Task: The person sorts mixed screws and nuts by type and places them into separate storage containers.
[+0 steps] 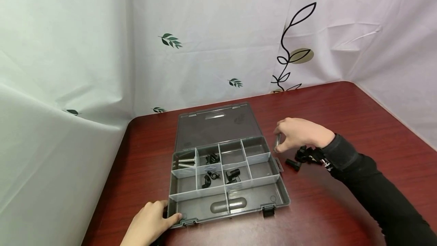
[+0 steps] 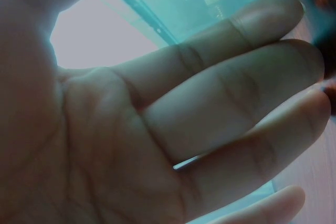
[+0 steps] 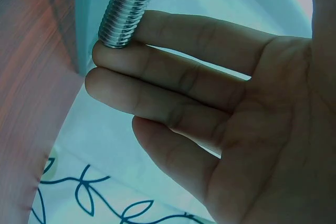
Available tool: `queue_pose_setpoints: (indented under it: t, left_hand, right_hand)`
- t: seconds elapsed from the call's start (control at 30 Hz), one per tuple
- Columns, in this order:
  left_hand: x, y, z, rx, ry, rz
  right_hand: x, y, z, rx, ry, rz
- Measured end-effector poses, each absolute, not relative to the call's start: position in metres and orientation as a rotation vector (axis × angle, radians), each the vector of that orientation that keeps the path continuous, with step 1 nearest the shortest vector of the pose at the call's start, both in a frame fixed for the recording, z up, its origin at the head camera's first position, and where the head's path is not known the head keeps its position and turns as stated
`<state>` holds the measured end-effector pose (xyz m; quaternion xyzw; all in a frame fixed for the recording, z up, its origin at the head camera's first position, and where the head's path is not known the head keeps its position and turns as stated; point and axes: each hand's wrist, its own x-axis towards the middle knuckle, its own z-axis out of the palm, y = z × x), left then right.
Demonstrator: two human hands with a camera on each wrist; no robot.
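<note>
In the right hand (image 1: 300,132) gleams a threaded rod (image 3: 129,10).

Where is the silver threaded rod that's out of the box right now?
In the head view, the silver rod is pinched in the right hand, just right of the box, with the loose black pieces nearer the camera.

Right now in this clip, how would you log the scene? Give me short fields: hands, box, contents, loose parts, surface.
Left hand: holds the box's near left corner
Right hand: pinches a threaded metal rod, right of the box
Box: open, lid laid back behind it
Contents: metal rods in the back left compartment; black parts in three others
Loose parts: black bolts near the right wrist, partly hidden, count unclear
Surface: reddish table
</note>
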<state>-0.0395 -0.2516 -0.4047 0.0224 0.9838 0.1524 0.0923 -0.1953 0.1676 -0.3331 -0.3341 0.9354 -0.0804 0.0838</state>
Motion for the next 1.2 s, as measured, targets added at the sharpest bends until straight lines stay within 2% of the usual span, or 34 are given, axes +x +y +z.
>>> queue_pose_setpoints:
  t: [1.2]
  left_hand:
    - [-0.039,-0.251,-0.405,0.059,2.917,0.459]
  right_hand:
    - [-0.192,0.099,-0.325,-1.176,2.709,-0.25]
